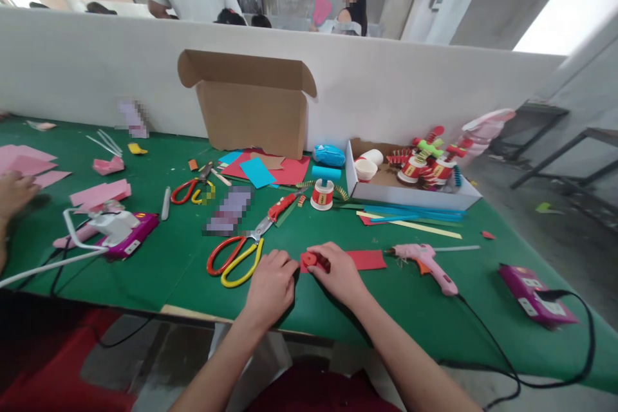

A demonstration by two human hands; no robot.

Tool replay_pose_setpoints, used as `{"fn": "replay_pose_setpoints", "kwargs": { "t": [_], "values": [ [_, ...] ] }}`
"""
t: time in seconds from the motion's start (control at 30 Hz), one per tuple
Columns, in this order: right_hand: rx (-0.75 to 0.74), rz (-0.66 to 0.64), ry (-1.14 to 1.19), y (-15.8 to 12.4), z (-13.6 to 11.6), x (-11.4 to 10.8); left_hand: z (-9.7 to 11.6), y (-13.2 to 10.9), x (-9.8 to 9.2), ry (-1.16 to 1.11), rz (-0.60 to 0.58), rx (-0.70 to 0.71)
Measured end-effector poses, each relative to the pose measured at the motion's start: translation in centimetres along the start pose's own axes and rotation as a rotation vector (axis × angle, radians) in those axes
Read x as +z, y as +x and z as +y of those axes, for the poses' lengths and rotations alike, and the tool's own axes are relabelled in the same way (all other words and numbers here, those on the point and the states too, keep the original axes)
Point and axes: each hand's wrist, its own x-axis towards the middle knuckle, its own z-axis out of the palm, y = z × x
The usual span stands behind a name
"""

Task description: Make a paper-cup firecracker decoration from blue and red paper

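Note:
My right hand (338, 270) is closed, thumb and fingers pinching a small red paper ring (309, 260) with a hole in its middle. Beneath that ring lies a red paper strip (369, 260), which runs out to the right from under my hand. Close by on the left is my left hand (273, 280), its fingers bent and pressed together beside the strip's left end; whether they grip anything is hidden. Large scissors (241, 257) with red and yellow handles rest left of my hands. A pink glue gun (425, 261) lies at the strip's right end.
Behind my hands stands a red-and-white paper cup (322, 194) with folded paper arms. An open white box (410, 193) holds cups and finished figures. Paper strips (410, 222), smaller scissors (193, 190) and purple power blocks (535, 296) lie around. Another person's hand (17, 196) is at far left.

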Motion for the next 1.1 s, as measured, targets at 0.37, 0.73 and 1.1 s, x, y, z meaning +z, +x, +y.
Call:
{"fn": "replay_pose_setpoints", "kwargs": {
  "t": [0.37,0.73,1.1],
  "values": [
    [-0.014,0.005,0.006,-0.1,0.0,0.0,-0.1,0.0,0.1,0.012,0.004,0.001],
    [0.024,0.024,0.042,-0.1,-0.1,0.0,0.0,0.0,0.0,0.017,0.009,0.004],
    [0.012,0.001,0.007,0.0,-0.3,-0.1,-0.7,-0.4,1.1,-0.151,0.172,0.143]
  ]
}}
